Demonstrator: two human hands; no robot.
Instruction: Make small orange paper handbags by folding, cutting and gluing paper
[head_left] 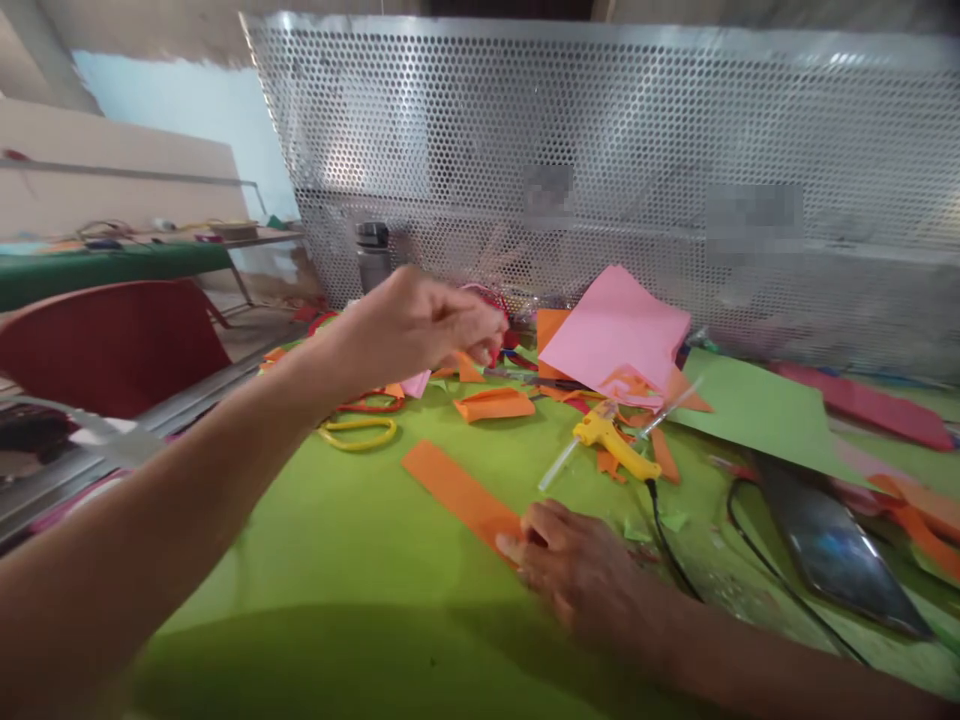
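Note:
An orange paper strip (461, 495) lies slantwise on the green tabletop (337, 560). My right hand (581, 565) grips its near end, thumb on the paper and fingers curled in. Raised above the table's far side is my left hand (442, 320), its fingers bent downward and blurred by motion; whether anything is between them cannot be made out. Below and beyond that hand lie a folded orange paper piece (495, 404) and yellow-handled scissors (358, 434), whose blades I cannot see. A yellow glue gun (616, 443) with a clear glue stick rests beyond my right hand.
Pink sheets (619, 330) and a green sheet (757, 410) lie at the back right. A dark phone (840, 545) and black cables are at the right. Behind stands a perforated metal panel (600, 120), with a dark bottle (373, 258) before it. A red chair (112, 345) is at left.

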